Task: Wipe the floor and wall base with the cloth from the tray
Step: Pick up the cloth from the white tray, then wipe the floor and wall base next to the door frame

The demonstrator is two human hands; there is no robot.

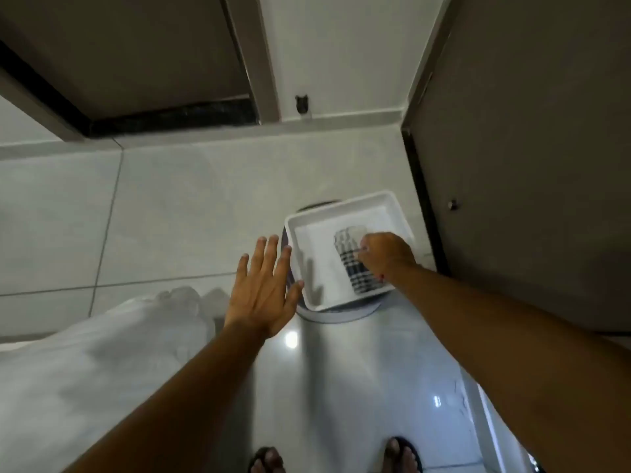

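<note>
A white square tray [297, 254] rests on a round stool or bucket top [336, 315] over the pale tiled floor [191, 213]. Inside the tray lies a folded cloth [351, 257], white with dark blue stripes. My right hand [386, 254] reaches into the tray and its fingers close on the cloth's right side. My left hand [263, 285] hovers flat with fingers spread at the tray's left edge, its thumb near the rim. The wall base [341, 119] runs along the far side of the floor.
A dark door [529, 165] stands at the right with a small doorstop [453, 204]. Another dark door and frame [136, 80] is at the back left. A white garment [102, 363] covers the lower left. My sandalled feet [403, 454] stand below.
</note>
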